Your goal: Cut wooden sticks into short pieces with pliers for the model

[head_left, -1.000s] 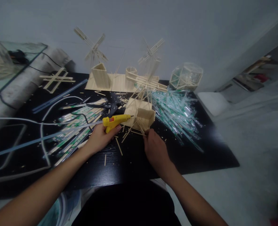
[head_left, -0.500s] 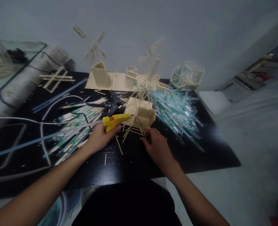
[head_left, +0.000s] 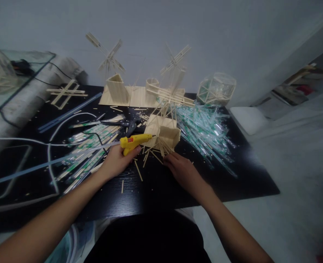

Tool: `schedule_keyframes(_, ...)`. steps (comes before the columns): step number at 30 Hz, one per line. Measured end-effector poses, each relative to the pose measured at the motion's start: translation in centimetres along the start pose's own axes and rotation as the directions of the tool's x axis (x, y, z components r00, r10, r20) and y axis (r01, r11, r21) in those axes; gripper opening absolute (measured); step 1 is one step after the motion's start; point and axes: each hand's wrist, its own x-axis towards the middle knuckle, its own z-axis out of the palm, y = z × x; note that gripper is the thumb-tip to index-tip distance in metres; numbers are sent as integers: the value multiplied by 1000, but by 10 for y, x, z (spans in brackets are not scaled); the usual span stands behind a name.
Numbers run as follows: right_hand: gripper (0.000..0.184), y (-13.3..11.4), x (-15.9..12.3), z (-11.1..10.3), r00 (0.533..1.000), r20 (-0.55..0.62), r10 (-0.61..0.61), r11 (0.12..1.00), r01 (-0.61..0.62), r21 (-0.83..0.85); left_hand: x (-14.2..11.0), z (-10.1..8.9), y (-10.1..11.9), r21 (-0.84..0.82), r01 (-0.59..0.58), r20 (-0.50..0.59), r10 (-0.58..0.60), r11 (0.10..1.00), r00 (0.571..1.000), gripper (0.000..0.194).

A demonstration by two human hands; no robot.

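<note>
A yellow hot glue gun (head_left: pixel 135 141) is gripped in my left hand (head_left: pixel 118 160), its nozzle pointing right. A long pale glue stick (head_left: pixel 87 153) trails left from its back end. Just past the nozzle stands an open wooden box (head_left: pixel 170 136) on a square wooden base (head_left: pixel 153 126). Thin wooden sticks (head_left: pixel 161 146) lie heaped in front of the box. My right hand (head_left: pixel 181 168) is closed, fingertips pinched at the near ends of these sticks on a thin wooden stick, mostly hidden by the fingers.
Black pliers (head_left: pixel 132 126) lie behind the glue gun. Plastic-wrapped stick packs (head_left: pixel 87 151) cover the left; clear wrappers (head_left: pixel 207 128) pile up at right. Stick windmill models (head_left: pixel 117 89) and a faceted frame (head_left: pixel 217 89) line the wall. A white cable (head_left: pixel 49 157) loops across the black table (head_left: pixel 156 197).
My right hand has shifted slightly down and its fingers have drawn closer together. One stick beside them now slants toward the fingertips. My left hand and the glue gun have barely moved.
</note>
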Motion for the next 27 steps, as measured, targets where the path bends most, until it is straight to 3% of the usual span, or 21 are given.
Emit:
schedule_keyframes(3, 12, 2, 6, 6, 999, -31, -15, 995, 12, -104, 0, 0, 1, 17, 7, 3, -7, 1000, 1000, 30)
schedule_keyframes(7, 12, 1, 14, 10, 989, -116, 87, 984, -104, -146, -1, -1, 1, 31, -4, 5, 4, 1000, 1000, 29)
schedule_keyframes(12, 9, -8, 15, 6, 960, -199, 197, 980, -189, 57, -1, 0, -2, 14, 0, 9, 0, 1000, 1000, 30)
schedule_keyframes(17, 6, -14, 9, -1, 971, -152, 186, 924, -120, 363, 0, -1, -3, 42, -24, 11, 24, 999, 1000, 29)
schedule_keyframes(20, 8, -13, 11, 0, 978, -149, 143, 897, -65, 436, 0, -1, -2, 52, -25, 6, 25, 998, 1000, 29)
schedule_keyframes(27, 13, -7, 12, 4, 948, -270, 166, 878, -18, 479, -1, -1, -2, 54, -24, 1, 24, 998, 1000, 33)
